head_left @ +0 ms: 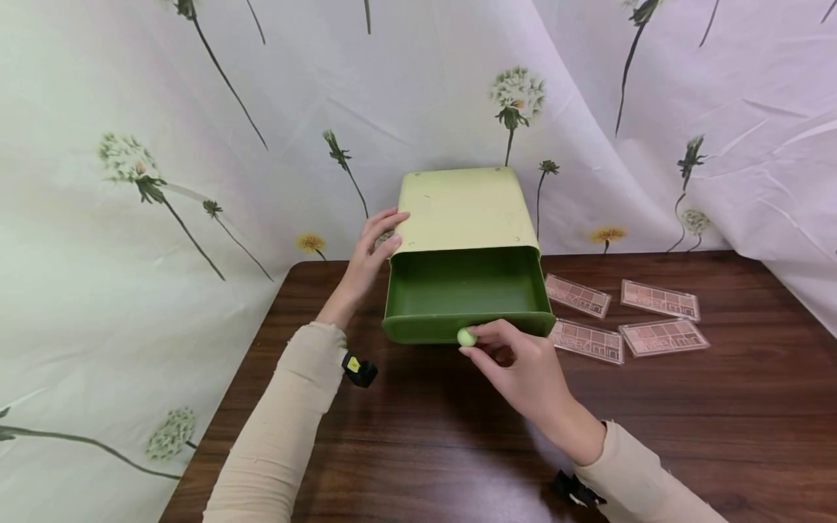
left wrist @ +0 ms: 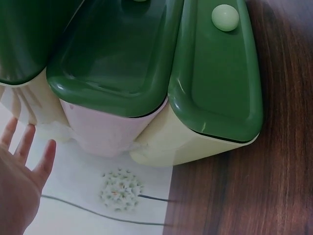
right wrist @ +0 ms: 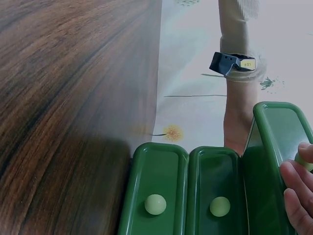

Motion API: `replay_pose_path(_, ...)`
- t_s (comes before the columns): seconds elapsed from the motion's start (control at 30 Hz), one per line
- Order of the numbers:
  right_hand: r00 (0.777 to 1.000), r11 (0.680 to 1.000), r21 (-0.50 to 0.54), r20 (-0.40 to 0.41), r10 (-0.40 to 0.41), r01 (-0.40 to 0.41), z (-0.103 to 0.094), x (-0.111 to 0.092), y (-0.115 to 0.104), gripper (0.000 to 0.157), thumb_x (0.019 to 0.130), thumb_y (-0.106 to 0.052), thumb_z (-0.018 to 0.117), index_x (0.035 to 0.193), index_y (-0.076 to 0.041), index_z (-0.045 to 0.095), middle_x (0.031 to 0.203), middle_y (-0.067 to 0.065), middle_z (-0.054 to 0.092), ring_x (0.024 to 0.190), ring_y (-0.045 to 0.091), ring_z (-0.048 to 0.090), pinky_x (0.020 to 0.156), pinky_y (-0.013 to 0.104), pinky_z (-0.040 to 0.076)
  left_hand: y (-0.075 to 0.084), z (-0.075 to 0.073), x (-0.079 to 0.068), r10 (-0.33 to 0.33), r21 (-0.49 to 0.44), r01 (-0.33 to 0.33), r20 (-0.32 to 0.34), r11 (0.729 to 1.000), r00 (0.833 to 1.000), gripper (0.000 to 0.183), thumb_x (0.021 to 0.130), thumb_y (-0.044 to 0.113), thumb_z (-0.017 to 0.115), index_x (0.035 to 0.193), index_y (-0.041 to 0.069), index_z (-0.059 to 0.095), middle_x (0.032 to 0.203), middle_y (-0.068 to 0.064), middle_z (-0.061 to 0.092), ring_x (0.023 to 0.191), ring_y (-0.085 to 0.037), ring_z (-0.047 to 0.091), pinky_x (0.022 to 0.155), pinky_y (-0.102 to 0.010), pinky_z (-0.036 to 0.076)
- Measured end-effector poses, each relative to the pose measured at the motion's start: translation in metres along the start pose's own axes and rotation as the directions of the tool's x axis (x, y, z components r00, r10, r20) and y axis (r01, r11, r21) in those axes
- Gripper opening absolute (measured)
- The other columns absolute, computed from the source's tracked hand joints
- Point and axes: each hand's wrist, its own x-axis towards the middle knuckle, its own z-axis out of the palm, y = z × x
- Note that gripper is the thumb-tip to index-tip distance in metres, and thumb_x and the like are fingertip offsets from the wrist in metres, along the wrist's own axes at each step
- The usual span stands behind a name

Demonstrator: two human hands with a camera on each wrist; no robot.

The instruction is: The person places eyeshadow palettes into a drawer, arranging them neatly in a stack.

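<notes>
A small cabinet [head_left: 461,207] with a pale yellow top stands against the backdrop. Its top green drawer [head_left: 418,331] is pulled out, showing the dark green inside. My right hand [head_left: 526,367] pinches that drawer's round pale green knob [head_left: 466,337] between thumb and fingers. My left hand [head_left: 371,250] rests on the cabinet's upper left side, fingers extended. Below, the wrist views show a middle drawer [right wrist: 200,176] and a bottom drawer [left wrist: 215,93], both pushed in, each with a round knob. The middle casing [left wrist: 98,132] looks pale pink.
Several eyeshadow palettes [head_left: 660,299] lie on the dark wooden table [head_left: 405,457] to the right of the cabinet. A white cloth [head_left: 261,87] printed with dandelions hangs behind and to the left. A black wrist camera [head_left: 360,370] sits on the left sleeve.
</notes>
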Motion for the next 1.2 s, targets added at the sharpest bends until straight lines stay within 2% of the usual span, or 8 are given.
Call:
replay_pose_path(0.2, 1.0, 1.0, -0.005, 0.007, 0.012, -0.012, -0.001, -0.002, 0.001, 0.033, 0.073, 0.002, 0.085, 0.101, -0.01, 0.071, 0.09, -0.001, 0.075, 0.068, 0.006, 0.067, 0.058, 0.019, 0.051, 0.011, 0.002, -0.001, -0.015, 0.003, 0.015, 0.008, 1.0, 1.0, 0.048, 0.1, 0.016, 0.045, 0.145, -0.001, 0.047, 0.157, -0.015, 0.024, 0.134, -0.031, 0.031, 0.109, -0.057, 0.023)
replay_pose_path(0.4, 0.993, 0.996, 0.049, 0.094, 0.072, -0.077, -0.009, -0.005, 0.001, 0.037, 0.078, -0.001, 0.082, 0.112, -0.011, 0.07, 0.089, -0.003, 0.072, 0.075, 0.006, 0.066, 0.06, 0.019, 0.049, 0.039, 0.004, -0.006, -0.025, 0.007, 0.024, 0.025, 1.0, 0.999, 0.048, 0.099, 0.013, 0.043, 0.142, -0.008, 0.046, 0.156, -0.023, 0.023, 0.135, -0.035, 0.03, 0.11, -0.057, 0.022)
replay_pose_path(0.53, 0.99, 0.992, 0.104, 0.129, 0.06, -0.073, -0.018, -0.008, 0.002, 0.038, 0.079, 0.002, 0.08, 0.114, -0.007, 0.069, 0.094, 0.0, 0.072, 0.077, 0.009, 0.066, 0.064, 0.023, 0.052, 0.041, 0.004, -0.007, -0.034, 0.001, 0.034, 0.032, 0.999, 0.999, 0.049, 0.098, 0.013, 0.043, 0.142, -0.009, 0.045, 0.156, -0.023, 0.022, 0.136, -0.035, 0.029, 0.109, -0.057, 0.022)
replay_pose_path(0.63, 0.989, 0.99, 0.121, 0.138, 0.05, -0.067, -0.027, -0.01, 0.004, 0.034, 0.082, -0.001, 0.078, 0.114, -0.005, 0.069, 0.097, 0.001, 0.072, 0.08, 0.01, 0.066, 0.066, 0.023, 0.053, 0.041, 0.004, -0.007, -0.039, 0.0, 0.039, 0.037, 0.999, 0.999, 0.049, 0.099, 0.013, 0.042, 0.143, -0.009, 0.044, 0.156, -0.023, 0.021, 0.136, -0.036, 0.028, 0.109, -0.057, 0.023)
replay_pose_path(0.73, 0.992, 0.993, 0.111, 0.123, 0.031, -0.045, -0.035, -0.012, 0.009, 0.026, 0.088, -0.014, 0.076, 0.112, -0.004, 0.07, 0.096, 0.002, 0.072, 0.081, 0.01, 0.066, 0.069, 0.021, 0.052, 0.041, 0.004, -0.007, -0.049, 0.001, 0.049, 0.037, 0.999, 0.998, 0.049, 0.099, 0.013, 0.042, 0.143, -0.008, 0.044, 0.157, -0.023, 0.02, 0.135, -0.036, 0.028, 0.109, -0.056, 0.024)
replay_pose_path(0.87, 0.997, 0.995, 0.093, 0.071, -0.041, 0.035, -0.047, -0.017, 0.018, 0.028, 0.094, -0.027, 0.069, 0.109, -0.004, 0.072, 0.094, 0.005, 0.073, 0.081, 0.01, 0.067, 0.073, 0.019, 0.051, 0.023, 0.002, -0.003, -0.048, -0.004, 0.048, 0.035, 0.999, 0.998, 0.05, 0.1, 0.015, 0.042, 0.145, -0.004, 0.044, 0.158, -0.018, 0.019, 0.135, -0.034, 0.028, 0.108, -0.058, 0.024)
replay_pose_path(1.0, 0.996, 0.993, 0.081, 0.024, -0.089, 0.087, -0.062, -0.021, 0.027, 0.028, 0.094, -0.026, 0.069, 0.106, -0.001, 0.072, 0.092, 0.008, 0.073, 0.082, 0.008, 0.067, 0.076, 0.017, 0.05, 0.005, 0.001, -0.001, -0.035, 0.004, 0.035, 0.021, 0.999, 0.999, 0.049, 0.101, 0.021, 0.043, 0.147, 0.004, 0.046, 0.159, -0.01, 0.021, 0.135, -0.029, 0.029, 0.108, -0.057, 0.023)
replay_pose_path(1.2, 0.997, 0.998, 0.018, -0.03, -0.065, 0.066, -0.086, -0.026, 0.041, 0.031, 0.094, -0.028, 0.07, 0.097, 0.002, 0.073, 0.086, 0.008, 0.073, 0.082, 0.001, 0.064, 0.076, 0.014, 0.047, 0.003, 0.001, -0.002, -0.052, 0.025, 0.052, 0.002, 0.998, 0.999, 0.05, 0.101, 0.028, 0.044, 0.148, 0.012, 0.048, 0.155, -0.006, 0.026, 0.131, -0.023, 0.032, 0.107, -0.054, 0.023)
